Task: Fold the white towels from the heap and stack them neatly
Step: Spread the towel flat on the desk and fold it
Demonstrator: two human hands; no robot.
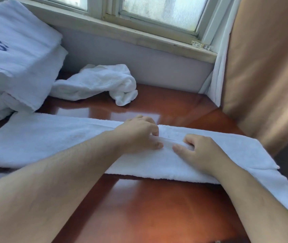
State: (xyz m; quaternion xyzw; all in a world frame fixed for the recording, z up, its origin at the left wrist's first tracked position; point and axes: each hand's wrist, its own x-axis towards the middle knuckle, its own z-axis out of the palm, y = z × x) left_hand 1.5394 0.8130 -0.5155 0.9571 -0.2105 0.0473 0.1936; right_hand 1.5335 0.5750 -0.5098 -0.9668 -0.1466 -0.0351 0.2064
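Bare forearms [55,186] cross the glossy red-brown wooden table [157,211] — left hand [138,133] and right hand [201,152], fingers curled, pinch a ridge of the long white terry towel [52,142].

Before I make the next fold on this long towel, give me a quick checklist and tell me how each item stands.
1. Both hands on the long towel: ok. The left hand and right hand pinch it near its middle.
2. Strip lying flat on the table: ok where it shows.
3. Layers lined up at its right end: not ok. The lower layer sticks out past the upper one.
4. Crumpled towel apart from the strip: ok.
5. Folded stack off the strip's left end: cannot tell, as their edges meet in the view.
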